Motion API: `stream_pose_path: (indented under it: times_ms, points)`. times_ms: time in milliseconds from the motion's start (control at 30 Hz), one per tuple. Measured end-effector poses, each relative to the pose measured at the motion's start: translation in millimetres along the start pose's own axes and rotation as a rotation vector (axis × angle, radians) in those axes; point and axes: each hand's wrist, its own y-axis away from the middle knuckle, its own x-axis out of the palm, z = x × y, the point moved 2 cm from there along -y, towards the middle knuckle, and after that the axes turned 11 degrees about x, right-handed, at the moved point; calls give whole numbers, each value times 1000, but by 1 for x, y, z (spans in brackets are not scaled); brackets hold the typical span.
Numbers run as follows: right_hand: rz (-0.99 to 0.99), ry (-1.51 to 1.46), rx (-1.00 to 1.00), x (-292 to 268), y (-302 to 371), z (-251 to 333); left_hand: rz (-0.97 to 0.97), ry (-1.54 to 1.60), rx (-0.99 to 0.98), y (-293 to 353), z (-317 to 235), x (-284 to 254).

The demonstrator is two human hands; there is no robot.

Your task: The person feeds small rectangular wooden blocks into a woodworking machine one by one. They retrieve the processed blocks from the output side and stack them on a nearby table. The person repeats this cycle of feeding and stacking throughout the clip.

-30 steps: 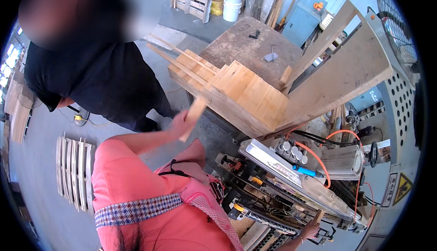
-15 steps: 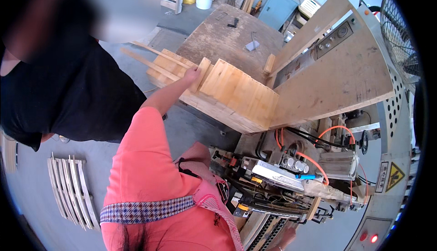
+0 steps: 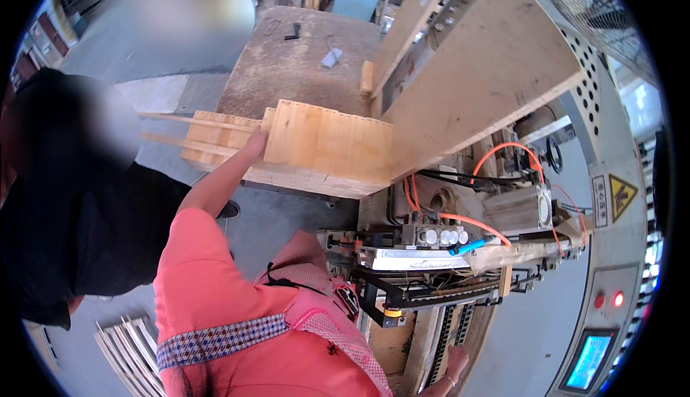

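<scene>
My left arm reaches forward to a row of pale wooden boards [image 3: 327,142] standing side by side at the table's near edge. My left hand [image 3: 256,142] is closed on the end board [image 3: 268,125] at the row's left; its fingertips are partly hidden. Further left lie more wooden pieces [image 3: 215,135], with two thin strips [image 3: 169,117] sticking out to the left. Low on the right, my right hand [image 3: 456,361] is beside the machine's chain track [image 3: 462,324], with a bracelet at the wrist. Its fingers look curled, and whatever they may hold is hidden.
A worn table [image 3: 302,59] carries a small black tool [image 3: 292,32]. A large upright panel [image 3: 489,84] borders the boards on the right. The machine [image 3: 445,239] has orange hoses and a lit screen [image 3: 589,359]. A person in black [image 3: 86,210] is close at left, near a slatted pallet [image 3: 129,350].
The view has turned right. The end board, tilted and apart before, now stands against the row with my left hand at it. My right hand shows more fully.
</scene>
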Motion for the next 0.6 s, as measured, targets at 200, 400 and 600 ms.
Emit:
stream_pose_path:
  times_ms: [200,400,600]
  points:
    - [-133,-49,-176,3,-9,13,-10,142,-9,-34,29,-75]
    - [-127,-66,-96,5,-1,9,-318,-123,557,77,58,-94]
    - [86,-244,64,-29,33,108,83,-489,137,247,69,43]
